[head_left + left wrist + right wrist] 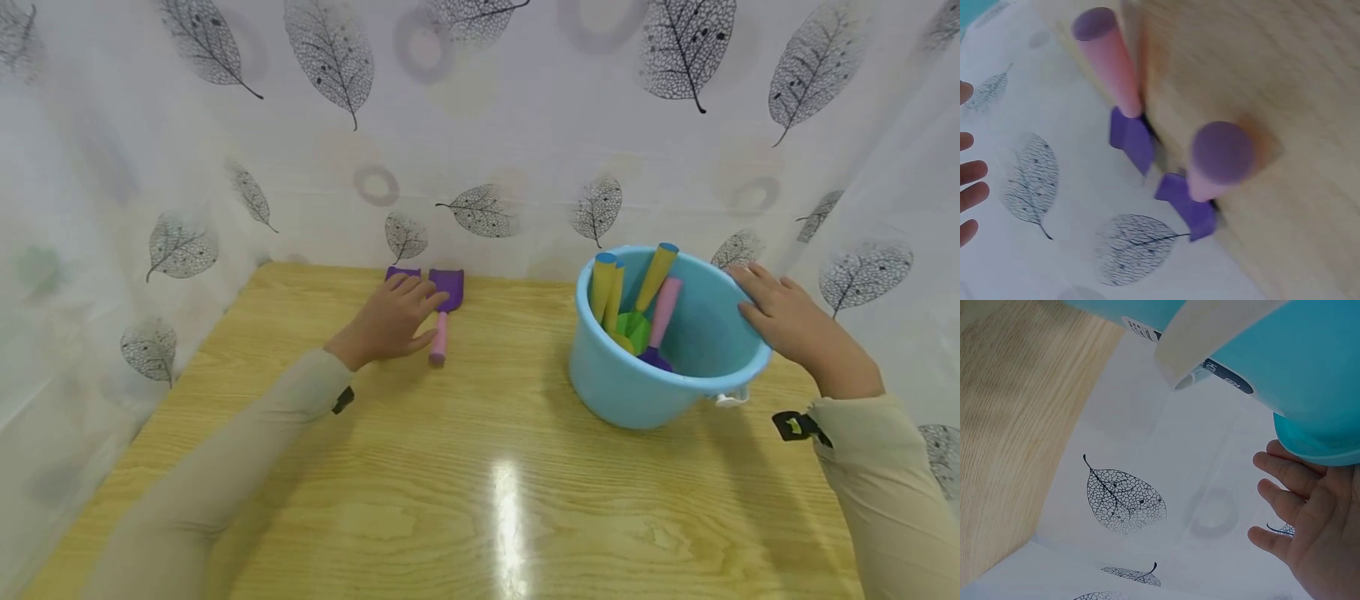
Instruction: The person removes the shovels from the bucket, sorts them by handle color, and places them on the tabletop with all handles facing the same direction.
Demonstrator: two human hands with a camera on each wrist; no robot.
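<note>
Two toy shovels lie at the far edge of the table, purple blades toward the curtain. The right shovel shows its pink handle; the left shovel is mostly hidden behind my left hand in the head view. That hand hovers over them, fingers spread and apart from both handles in the left wrist view. My right hand rests on the right rim of a light blue bucket, its fingers loosely extended outside the rim. Inside stand several yellow-handled tools and a pink-handled one.
The wooden table runs up to a white curtain printed with dark leaves, which also hangs at both sides. A white handle hangs on the bucket's side. Dark straps circle both sleeves.
</note>
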